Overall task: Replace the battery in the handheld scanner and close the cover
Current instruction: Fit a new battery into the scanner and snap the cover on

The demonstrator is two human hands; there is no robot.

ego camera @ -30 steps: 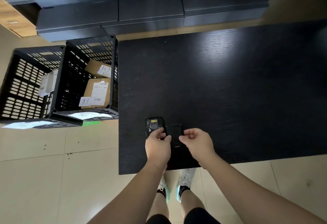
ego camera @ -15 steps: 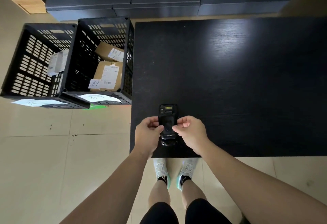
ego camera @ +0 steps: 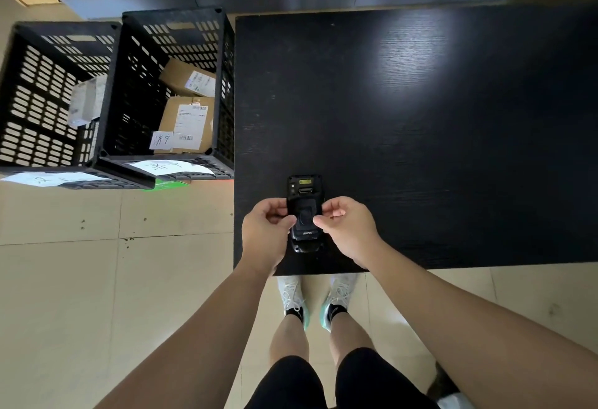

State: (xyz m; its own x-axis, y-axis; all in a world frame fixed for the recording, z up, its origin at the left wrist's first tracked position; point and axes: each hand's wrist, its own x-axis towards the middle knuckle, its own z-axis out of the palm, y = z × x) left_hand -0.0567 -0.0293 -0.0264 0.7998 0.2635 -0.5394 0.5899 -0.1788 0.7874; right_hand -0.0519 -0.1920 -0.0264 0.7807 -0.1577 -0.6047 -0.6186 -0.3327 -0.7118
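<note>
Two shoes (ego camera: 293, 295) are seen below the near edge of one black table (ego camera: 420, 150). One scanner (ego camera: 304, 214) is held back-up over that edge, pinched at its sides by the left hand (ego camera: 267, 234) and the right hand (ego camera: 349, 230); "UROVO" can be read, inverted, on its cover. Farther left, two black crates (ego camera: 168, 20) stand on the floor, three labelled boxes (ego camera: 189, 124) counted inside; their print is illegible.

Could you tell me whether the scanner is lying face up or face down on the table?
Face down: the scanner shows its dark back panel with printed logo, no screen visible. Both hands, left and right, touch its sides.
</note>
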